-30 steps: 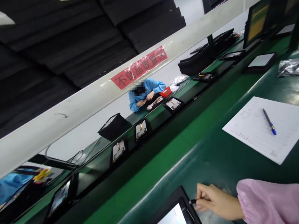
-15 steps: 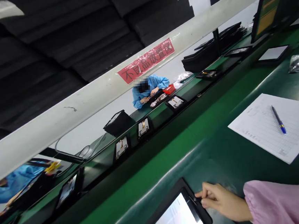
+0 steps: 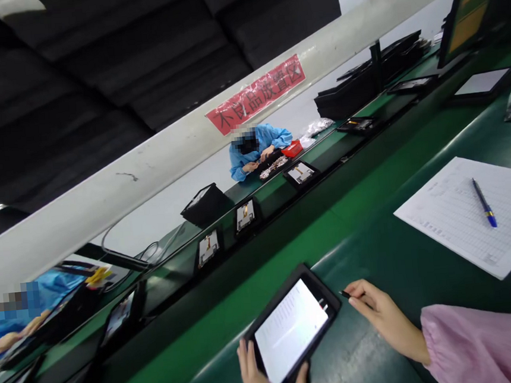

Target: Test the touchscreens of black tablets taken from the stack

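A tablet-like device with a lit white screen lies tilted in a black frame near the bottom centre. My left hand grips its lower left end, fingers on one side and thumb on the other. Right of the device, apart from its upper right corner, my right hand pinches a small black stylus-like piece between thumb and fingertips. A pink sleeve covers my right forearm.
A printed sheet with a pen lies at right. Beyond the green bench, a line carries black trays with panels. Two people in blue work across it. A white beam with a red sign crosses above.
The device has moved up and away from the bottom edge, with my left hand now on it. My right hand has come off its edge, and the small black piece shows in its fingers.
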`<state>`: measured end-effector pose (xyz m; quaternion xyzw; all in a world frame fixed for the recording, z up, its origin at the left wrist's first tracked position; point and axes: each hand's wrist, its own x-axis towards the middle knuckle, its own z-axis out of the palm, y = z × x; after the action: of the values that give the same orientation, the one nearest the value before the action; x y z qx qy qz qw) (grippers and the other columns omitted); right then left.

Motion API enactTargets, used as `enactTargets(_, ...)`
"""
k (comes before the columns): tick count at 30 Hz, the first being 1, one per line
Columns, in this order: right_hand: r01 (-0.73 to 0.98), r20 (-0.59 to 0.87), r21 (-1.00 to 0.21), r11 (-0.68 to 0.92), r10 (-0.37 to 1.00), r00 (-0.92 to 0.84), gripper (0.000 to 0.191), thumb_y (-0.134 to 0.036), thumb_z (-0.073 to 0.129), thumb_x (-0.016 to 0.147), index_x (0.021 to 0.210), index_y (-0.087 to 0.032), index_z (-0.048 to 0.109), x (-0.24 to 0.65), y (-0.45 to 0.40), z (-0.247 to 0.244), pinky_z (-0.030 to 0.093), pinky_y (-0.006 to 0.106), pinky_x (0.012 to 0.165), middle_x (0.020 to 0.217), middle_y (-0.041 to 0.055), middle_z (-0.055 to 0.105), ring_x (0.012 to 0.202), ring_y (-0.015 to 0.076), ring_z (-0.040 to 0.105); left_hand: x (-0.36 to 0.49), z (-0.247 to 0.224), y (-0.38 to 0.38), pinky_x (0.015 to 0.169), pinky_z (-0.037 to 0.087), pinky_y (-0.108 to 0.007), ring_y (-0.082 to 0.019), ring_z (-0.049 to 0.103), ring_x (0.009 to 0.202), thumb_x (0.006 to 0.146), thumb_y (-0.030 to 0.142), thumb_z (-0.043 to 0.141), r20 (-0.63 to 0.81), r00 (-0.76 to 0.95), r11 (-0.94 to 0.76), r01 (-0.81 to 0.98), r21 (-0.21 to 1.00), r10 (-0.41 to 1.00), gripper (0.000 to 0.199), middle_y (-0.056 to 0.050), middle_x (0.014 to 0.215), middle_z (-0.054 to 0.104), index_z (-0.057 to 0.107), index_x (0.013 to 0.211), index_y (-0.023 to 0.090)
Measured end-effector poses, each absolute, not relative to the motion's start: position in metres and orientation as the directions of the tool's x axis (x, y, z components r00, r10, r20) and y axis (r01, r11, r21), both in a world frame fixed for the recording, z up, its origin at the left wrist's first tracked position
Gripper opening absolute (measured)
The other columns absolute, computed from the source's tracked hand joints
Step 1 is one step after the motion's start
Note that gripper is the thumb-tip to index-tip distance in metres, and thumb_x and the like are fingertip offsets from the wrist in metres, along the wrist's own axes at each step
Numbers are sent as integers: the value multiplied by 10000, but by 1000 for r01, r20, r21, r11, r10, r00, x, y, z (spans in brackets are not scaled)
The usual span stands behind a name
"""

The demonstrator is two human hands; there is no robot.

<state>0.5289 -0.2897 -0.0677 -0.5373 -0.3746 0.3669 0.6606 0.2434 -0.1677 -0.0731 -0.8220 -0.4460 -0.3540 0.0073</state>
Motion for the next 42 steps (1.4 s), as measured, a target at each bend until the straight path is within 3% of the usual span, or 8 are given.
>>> enactTargets(6,38,198,-977,208,840,504,211,-392,539,1009,866,-238,531,536,-285,-70,439,387,935,1080,49,563,1047,241,590,316,-54,-83,1207,325,-597,-412,205,1529,763,605,746,438,337,-524,734,431,833,1163,-223,1647,135,65,1595,161)
enactTargets(9,46,218,-973,226,837,502,207,-381,536,1006,857,-239,524,536,-284,-69,451,367,904,1051,43,566,1021,237,598,341,-58,-51,1185,347,-623,-436,225,1511,761,608,753,464,314,-528,717,455,828,1158,-228,1640,133,81,1592,163)
enactTargets(12,52,226,-972,230,844,486,208,-381,530,1007,854,-241,519,536,-283,-70,460,348,872,1019,37,577,987,232,610,355,-63,-37,1214,283,-633,-439,173,1522,819,555,715,524,309,-565,694,446,793,1052,-243,1634,122,123,1580,134)
enactTargets(15,70,232,-972,225,854,466,225,-411,527,1006,858,-241,525,538,-282,-72,468,334,845,981,29,585,946,229,618,354,-65,-43,1241,245,-604,-400,166,1533,885,499,653,565,324,-608,663,436,758,932,-247,1618,155,144,1565,116)
enactTargets(20,152,189,-978,144,920,344,259,-451,503,1013,862,-245,540,541,-286,-70,474,318,803,874,1,597,853,221,619,328,-68,-92,1213,335,-568,-335,332,1481,963,416,555,551,346,-621,636,458,760,700,-211,1550,307,232,1525,152)
enactTargets(25,314,183,-944,100,951,250,244,-431,489,1003,863,-242,554,527,-278,-72,467,323,730,851,5,630,771,218,610,295,-94,-153,1180,415,-504,-288,402,1457,961,292,529,373,524,-639,555,532,766,535,-170,1563,352,390,1468,198)
enactTargets(30,255,156,-961,104,969,190,227,-439,474,995,891,-248,540,489,-248,-73,506,314,723,838,4,652,769,215,647,286,-117,-177,1212,356,-569,-318,372,1479,928,296,579,333,703,-775,528,347,628,498,-92,1551,466,529,1422,259)
enactTargets(42,162,154,-978,134,981,121,233,-494,564,1005,962,-275,631,478,-224,-92,569,303,727,866,21,707,800,249,704,299,-150,-167,1114,504,-509,-326,520,1369,872,490,596,557,670,-852,503,145,490,570,-78,1452,588,554,1385,244)
